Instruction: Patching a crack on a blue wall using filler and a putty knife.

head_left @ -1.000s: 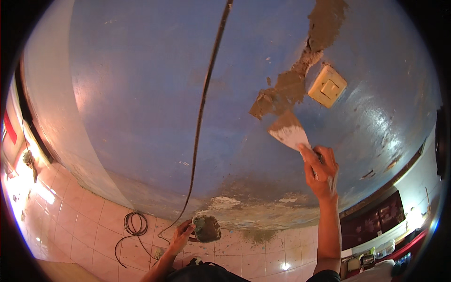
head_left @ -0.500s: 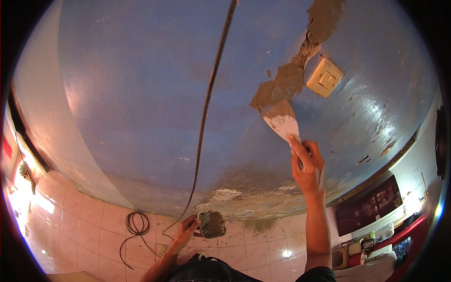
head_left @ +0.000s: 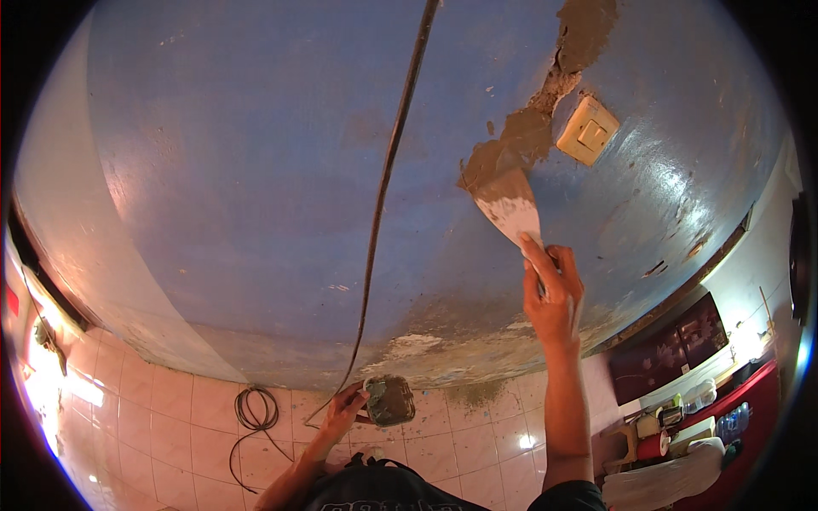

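My right hand [head_left: 554,285] is closed round the handle of a putty knife [head_left: 514,213], the index finger stretched along it. The broad blade, whitish with brown smears, lies against the blue wall [head_left: 256,170] at the lower end of a patch of wet brown mortar [head_left: 511,145]. That mortar runs up a crack to the top right. Low down, my left hand [head_left: 342,409] grips the edge of a small dark square tub [head_left: 390,400] with greyish mortar inside. Part of its grip is hidden.
A cream light switch [head_left: 588,130] sits just right of the mortar. A black cable [head_left: 388,170] hangs down the wall, and a coil of cable [head_left: 256,409] lies on the pink tiled floor [head_left: 170,426]. Bottles and containers [head_left: 673,426] crowd the lower right beside a dark cabinet [head_left: 669,349].
The view has shifted slightly. The putty knife stays at the lower end of the mortar, with my right hand a little higher in the picture. My left hand still holds the tub.
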Action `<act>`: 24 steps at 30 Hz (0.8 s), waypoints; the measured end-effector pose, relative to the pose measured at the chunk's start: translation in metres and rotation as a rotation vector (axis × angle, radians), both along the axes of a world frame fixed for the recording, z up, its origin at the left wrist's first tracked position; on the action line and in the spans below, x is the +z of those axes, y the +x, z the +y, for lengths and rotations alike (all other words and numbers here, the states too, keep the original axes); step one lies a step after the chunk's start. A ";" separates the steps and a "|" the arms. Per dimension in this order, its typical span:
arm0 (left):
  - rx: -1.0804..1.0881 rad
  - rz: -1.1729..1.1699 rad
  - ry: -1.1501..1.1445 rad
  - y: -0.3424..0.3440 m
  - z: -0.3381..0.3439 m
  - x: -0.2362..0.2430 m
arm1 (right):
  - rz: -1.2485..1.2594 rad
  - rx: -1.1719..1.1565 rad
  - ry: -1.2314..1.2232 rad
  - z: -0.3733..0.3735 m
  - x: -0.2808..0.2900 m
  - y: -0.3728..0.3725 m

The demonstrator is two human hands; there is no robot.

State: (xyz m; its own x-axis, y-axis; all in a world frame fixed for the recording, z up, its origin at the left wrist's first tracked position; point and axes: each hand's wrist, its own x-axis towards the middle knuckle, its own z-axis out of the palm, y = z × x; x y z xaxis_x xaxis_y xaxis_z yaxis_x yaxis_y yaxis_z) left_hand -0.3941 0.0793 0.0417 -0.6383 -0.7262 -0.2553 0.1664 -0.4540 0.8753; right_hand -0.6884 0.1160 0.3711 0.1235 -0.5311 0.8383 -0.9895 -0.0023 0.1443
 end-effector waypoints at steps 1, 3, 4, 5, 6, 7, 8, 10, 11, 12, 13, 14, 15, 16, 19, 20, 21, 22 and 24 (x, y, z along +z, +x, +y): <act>-0.003 0.010 0.004 0.001 -0.001 -0.002 | 0.013 -0.034 0.015 0.008 0.000 -0.003; -0.007 0.026 0.007 0.002 -0.003 -0.003 | 0.017 -0.058 0.037 0.024 0.006 -0.005; -0.014 0.023 0.000 0.002 -0.004 -0.003 | 0.017 -0.082 0.060 0.029 0.010 -0.003; -0.021 0.019 -0.008 0.002 -0.005 -0.003 | 0.020 -0.085 0.059 0.030 0.016 -0.001; -0.024 0.021 -0.009 0.001 -0.007 -0.003 | 0.024 -0.051 0.050 0.028 0.024 0.000; -0.027 0.020 0.005 0.002 -0.007 -0.003 | 0.025 -0.017 0.042 0.026 0.030 0.001; -0.033 0.020 0.018 0.002 -0.008 -0.004 | 0.025 -0.024 0.044 0.020 0.037 0.002; -0.037 0.005 0.004 0.000 -0.008 -0.008 | 0.164 0.076 0.036 0.000 0.051 0.004; -0.034 -0.010 -0.013 -0.002 -0.008 -0.010 | 0.164 0.071 0.036 -0.007 0.055 0.001; -0.038 -0.010 -0.012 -0.005 -0.008 -0.011 | 0.220 0.077 0.034 -0.015 0.056 -0.004; -0.043 -0.009 -0.008 -0.007 -0.007 -0.012 | 0.277 0.087 0.033 -0.021 0.056 -0.010; -0.047 -0.009 -0.004 -0.010 -0.006 -0.013 | 0.276 0.087 0.034 -0.025 0.056 -0.016; -0.046 -0.010 -0.002 -0.012 -0.005 -0.016 | 0.270 0.084 0.035 -0.027 0.056 -0.023; -0.041 -0.013 -0.006 -0.013 -0.004 -0.017 | 0.261 0.084 0.036 -0.029 0.055 -0.030; -0.036 -0.010 0.004 -0.014 -0.002 -0.014 | 0.237 0.113 0.019 -0.028 0.053 -0.051; -0.041 0.001 0.015 -0.014 -0.002 -0.010 | 0.235 0.112 0.021 -0.023 0.053 -0.057; -0.043 0.001 0.015 -0.015 -0.001 -0.011 | 0.208 0.095 0.042 -0.017 0.052 -0.062; -0.040 -0.007 0.026 -0.013 -0.001 -0.011 | 0.176 0.086 0.059 -0.012 0.051 -0.066; -0.037 -0.008 0.032 -0.014 0.000 -0.010 | 0.164 0.055 0.056 0.007 0.046 -0.078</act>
State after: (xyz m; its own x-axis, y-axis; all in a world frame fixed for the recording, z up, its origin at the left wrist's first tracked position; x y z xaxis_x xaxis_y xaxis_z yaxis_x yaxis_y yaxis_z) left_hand -0.4078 0.0789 0.0313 -0.6623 -0.6937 -0.2830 0.1425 -0.4875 0.8614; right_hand -0.7666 0.1231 0.4168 0.2863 -0.5648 0.7740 -0.9509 -0.0682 0.3019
